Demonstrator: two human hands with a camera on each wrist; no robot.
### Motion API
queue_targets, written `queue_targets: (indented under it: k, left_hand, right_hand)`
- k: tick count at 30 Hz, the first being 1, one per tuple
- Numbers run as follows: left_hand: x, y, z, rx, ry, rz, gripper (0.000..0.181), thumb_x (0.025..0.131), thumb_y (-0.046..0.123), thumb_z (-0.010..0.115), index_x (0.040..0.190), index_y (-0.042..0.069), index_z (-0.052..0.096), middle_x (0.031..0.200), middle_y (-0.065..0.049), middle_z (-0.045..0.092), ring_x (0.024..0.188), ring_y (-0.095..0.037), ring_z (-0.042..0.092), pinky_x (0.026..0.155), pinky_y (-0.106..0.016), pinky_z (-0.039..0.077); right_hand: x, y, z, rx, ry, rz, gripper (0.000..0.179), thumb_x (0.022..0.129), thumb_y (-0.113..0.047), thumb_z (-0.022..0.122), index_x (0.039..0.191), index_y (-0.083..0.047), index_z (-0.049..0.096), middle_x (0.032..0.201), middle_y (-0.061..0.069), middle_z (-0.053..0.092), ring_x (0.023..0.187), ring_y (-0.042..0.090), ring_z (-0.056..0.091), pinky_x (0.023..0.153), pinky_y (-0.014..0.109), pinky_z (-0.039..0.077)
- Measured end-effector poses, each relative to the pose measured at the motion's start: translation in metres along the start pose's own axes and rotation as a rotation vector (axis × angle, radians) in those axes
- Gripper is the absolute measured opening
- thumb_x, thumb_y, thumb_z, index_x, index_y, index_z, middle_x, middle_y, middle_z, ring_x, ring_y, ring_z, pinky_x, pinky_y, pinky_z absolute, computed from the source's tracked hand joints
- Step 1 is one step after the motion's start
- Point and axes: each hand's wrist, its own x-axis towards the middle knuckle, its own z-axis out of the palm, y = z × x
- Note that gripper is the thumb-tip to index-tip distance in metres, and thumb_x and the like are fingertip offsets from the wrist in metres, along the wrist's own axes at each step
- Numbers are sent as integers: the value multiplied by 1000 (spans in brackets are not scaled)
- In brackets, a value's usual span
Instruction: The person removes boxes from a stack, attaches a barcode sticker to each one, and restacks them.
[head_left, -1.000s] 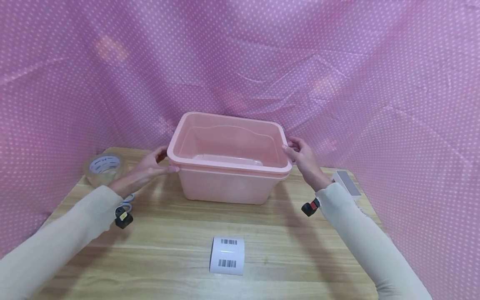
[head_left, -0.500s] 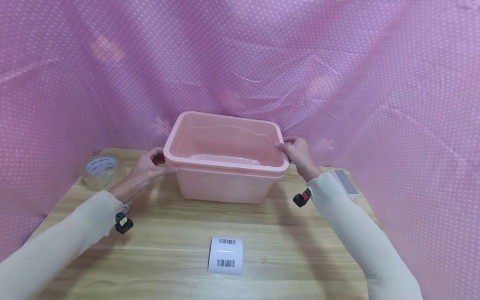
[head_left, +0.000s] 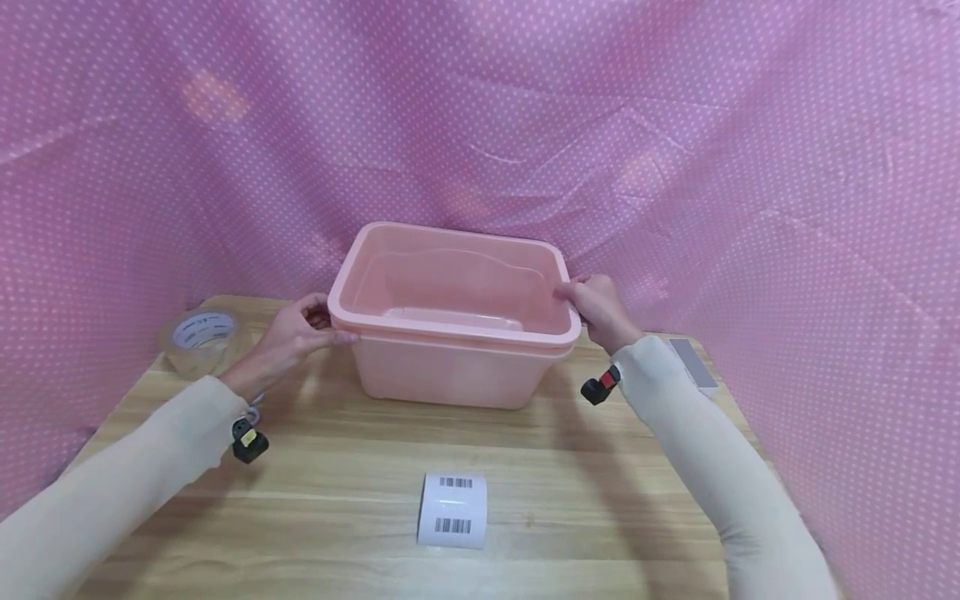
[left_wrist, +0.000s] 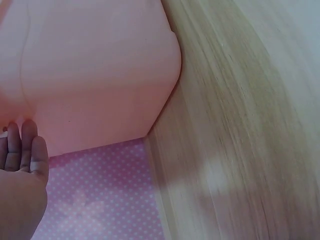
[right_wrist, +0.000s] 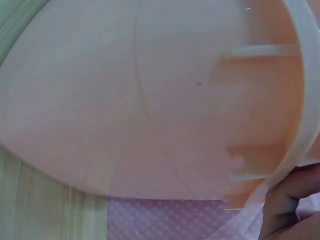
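My left grip [head_left: 288, 337] holds the bins [head_left: 450, 371] at the rim [head_left: 453, 331]; my right grip [head_left: 596, 310] pinches the opposite end. Bins stand between, on the tabletop [head_left: 337, 508]. Judgement: matched pressure, ends level, should prevent tipping.

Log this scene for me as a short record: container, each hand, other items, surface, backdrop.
Container: pink plastic bin, upright, open top
Left hand: holds the bin's left end, thumb at the front corner
Right hand: grips the rim at the right end
Near side: barcode label roll, two barcodes showing
Left side: clear tape roll; blue loops, perhaps scissors handles, partly hidden
Right side: white-and-gray object, partly hidden
Surface: wood-grain table
Backdrop: pink polka-dot cloth
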Motion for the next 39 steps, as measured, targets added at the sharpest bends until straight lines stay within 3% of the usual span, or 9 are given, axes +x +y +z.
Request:
queue_targets:
  k: [5,9,13,17,23,26,30,39]
  left_hand:
    - [0,0,-1,17,0,15,58,82,14,84,129,-5,56,108,11,63,100,0,62,88,-9,52]
    - [1,0,-3,15,-1,18,57,82,13,84,128,-5,55,106,13,64,99,0,62,88,-9,52]
    - [1,0,-5,36,-13,26,57,82,13,83,127,-7,55,107,8,63,99,0,62,88,-8,52]
    - [2,-2,-7,71,-23,28,58,83,17,84,129,-4,56,110,5,64,100,-2,62,88,-9,52]
    - [1,-2,-8,90,-14,30,57,83,21,84,128,-2,59,107,10,65,99,-4,62,86,-11,53]
    - [1,-2,-8,93,-7,28,56,83,22,85,127,-1,59,106,9,65,98,-5,62,85,-12,53]
    - [1,-3,-8,80,-6,34,54,83,21,85,126,-1,60,104,11,66,97,-6,63,84,-13,54]
    - [1,-4,-11,82,-16,49,52,84,19,83,125,-1,59,103,12,66,96,-5,63,83,-14,54]
  right_hand:
    - [7,2,2,104,23,66,17,78,-5,67,67,-13,58,51,-9,54,43,3,48,41,17,44]
    - [8,0,5,187,19,97,17,77,-3,67,66,-14,60,53,-8,58,46,4,54,44,18,50]
    - [8,-3,6,272,34,104,10,75,-1,67,79,-9,63,63,-4,64,56,8,64,55,22,59]
    - [8,-7,8,318,45,113,16,76,-1,66,90,-7,60,73,-2,66,68,11,69,73,28,63]
    - [4,-10,11,368,54,96,10,77,0,64,80,-9,62,75,-2,70,78,11,71,88,32,62]
    - [3,-10,12,383,73,94,11,77,0,64,75,-11,61,75,-3,70,78,11,71,88,32,62]
    - [1,-13,13,405,80,105,10,77,0,63,79,-10,62,80,-1,71,81,12,71,90,31,61]
    - [1,-20,14,454,62,115,17,78,1,61,94,-4,64,78,-1,72,78,11,71,74,24,63]
